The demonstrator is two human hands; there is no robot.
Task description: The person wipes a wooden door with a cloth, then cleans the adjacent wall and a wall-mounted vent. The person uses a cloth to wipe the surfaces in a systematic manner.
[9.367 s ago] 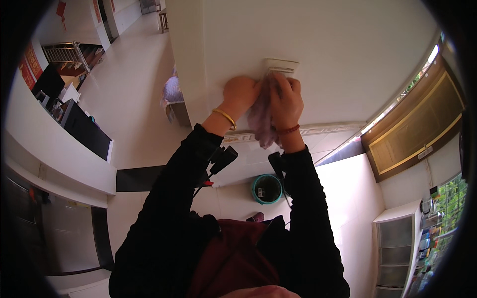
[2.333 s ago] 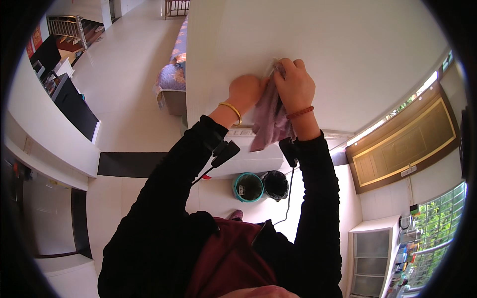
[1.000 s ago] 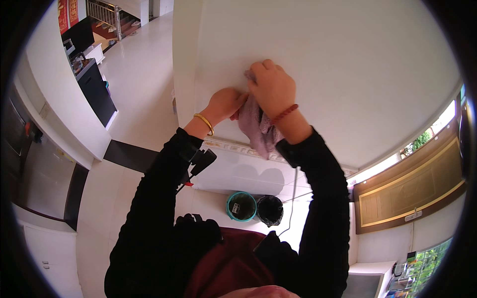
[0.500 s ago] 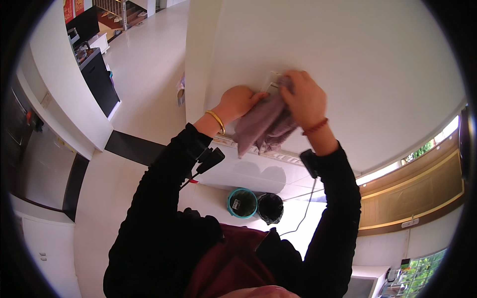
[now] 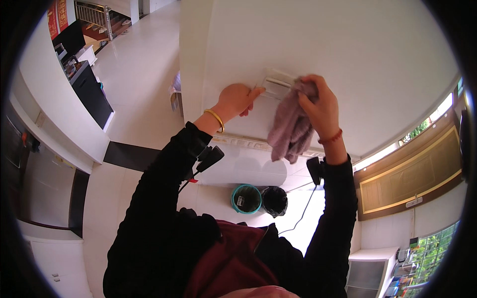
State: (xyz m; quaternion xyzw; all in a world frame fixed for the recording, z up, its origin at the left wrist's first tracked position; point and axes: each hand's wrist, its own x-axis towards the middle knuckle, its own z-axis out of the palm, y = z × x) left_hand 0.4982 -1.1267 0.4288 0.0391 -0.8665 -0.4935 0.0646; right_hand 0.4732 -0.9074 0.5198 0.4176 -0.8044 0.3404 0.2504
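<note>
The right hand (image 5: 323, 108) clenches a cloth (image 5: 289, 124), which hangs at 5 o'clock from the plate (image 5: 277, 86). The left hand (image 5: 235, 102), loosely half-curled and empty, reaches the plate's 9 o'clock edge.

A crumpled mauve cloth (image 5: 292, 125) hangs beside a white switch plate (image 5: 275, 89).

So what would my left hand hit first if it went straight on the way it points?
Your left hand would probably first meet the white plate on the wall; it may already touch its edge, though depth is unclear.
</note>
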